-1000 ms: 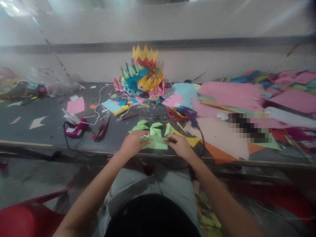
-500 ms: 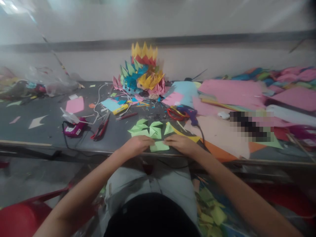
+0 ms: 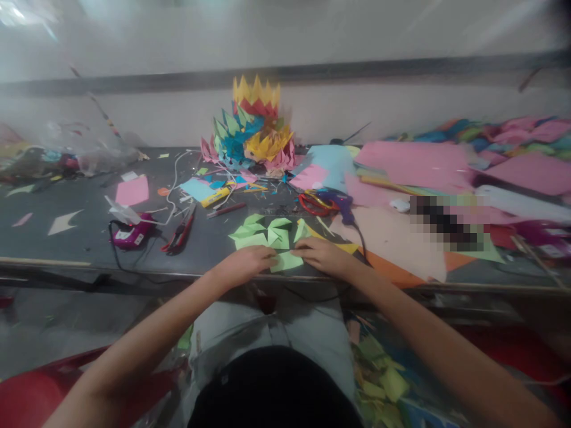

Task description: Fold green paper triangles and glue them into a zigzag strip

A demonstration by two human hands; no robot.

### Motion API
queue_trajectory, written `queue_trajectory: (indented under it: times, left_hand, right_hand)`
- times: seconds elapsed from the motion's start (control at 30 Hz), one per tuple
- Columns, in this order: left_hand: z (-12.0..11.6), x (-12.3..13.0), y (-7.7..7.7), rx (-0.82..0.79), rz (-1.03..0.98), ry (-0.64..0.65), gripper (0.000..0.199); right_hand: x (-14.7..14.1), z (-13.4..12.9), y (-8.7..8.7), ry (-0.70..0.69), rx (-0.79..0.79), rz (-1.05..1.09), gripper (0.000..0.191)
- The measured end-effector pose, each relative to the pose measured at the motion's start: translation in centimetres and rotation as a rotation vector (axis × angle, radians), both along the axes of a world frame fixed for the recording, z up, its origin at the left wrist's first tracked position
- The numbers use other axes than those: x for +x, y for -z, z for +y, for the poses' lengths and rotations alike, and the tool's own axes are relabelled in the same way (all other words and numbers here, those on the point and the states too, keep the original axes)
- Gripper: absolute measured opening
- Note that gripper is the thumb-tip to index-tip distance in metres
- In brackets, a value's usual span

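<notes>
A small light green paper piece (image 3: 286,261) lies at the table's front edge between my hands. My left hand (image 3: 250,261) has its fingers closed on the paper's left side. On its right side, my right hand (image 3: 319,255) grips the upper corner, fingers bent together. Just beyond sit several folded green paper pieces (image 3: 279,233), with pointed flaps standing up. A yellow paper strip (image 3: 341,245) lies beside my right hand.
Pliers (image 3: 181,232) and a purple device with a cord (image 3: 134,233) lie to the left. A purple glue gun (image 3: 336,200) rests to the right near large paper sheets (image 3: 397,235). A colourful folded-paper model (image 3: 254,134) stands at the back.
The view has shifted slightly. My right hand's fingers have moved up a little along the green paper's upper right corner. My left hand stays on its left side.
</notes>
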State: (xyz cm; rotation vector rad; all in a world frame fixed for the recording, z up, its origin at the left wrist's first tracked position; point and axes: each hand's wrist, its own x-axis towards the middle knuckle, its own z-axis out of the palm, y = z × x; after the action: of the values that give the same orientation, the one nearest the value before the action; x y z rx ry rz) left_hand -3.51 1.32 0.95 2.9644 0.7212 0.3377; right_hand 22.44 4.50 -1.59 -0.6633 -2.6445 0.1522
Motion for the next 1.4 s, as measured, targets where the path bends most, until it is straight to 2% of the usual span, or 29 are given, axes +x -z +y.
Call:
queue_trajectory:
  times: [0.23,0.5,0.7,0.9,1.07,1.2,1.4]
  left_hand:
    - [-0.2,0.2,-0.3,0.004,0.046,-0.025,0.027]
    - [-0.2,0.3,-0.4,0.017,0.062,-0.013,0.025]
    - [-0.3,0.3,-0.5,0.032,0.071,-0.016,0.026]
    - [-0.6,0.7,-1.1,0.031,0.166,-0.05,0.023]
    - [-1.0,1.3,-0.5,0.008,0.155,-0.041,0.03]
    - [-1.2,1.5,0.0,-0.021,0.148,-0.095,0.037]
    - [-2.0,0.7,-0.3,-0.066,0.067,-0.221,0.047]
  right_hand:
    - [-0.1,0.0,-0.2,0.014,0.009,0.006,0.03]
    - [0.3,0.2,-0.3,-0.071,0.091,-0.034,0.032]
    - [0.2,0.2,-0.1,-0.078,0.075,-0.006,0.029]
    - [0.1,0.1,-0.2,-0.067,0.044,-0.026,0.032]
    - [-0.3,-0.1,-0.5,-0.068,0.077,-0.094,0.032]
    - [-0.8,-0.4,-0.7,-0.092,0.096,-0.174,0.032]
    - [-0.8,-0.9,-1.3,-0.024,0.069,-0.236,0.034]
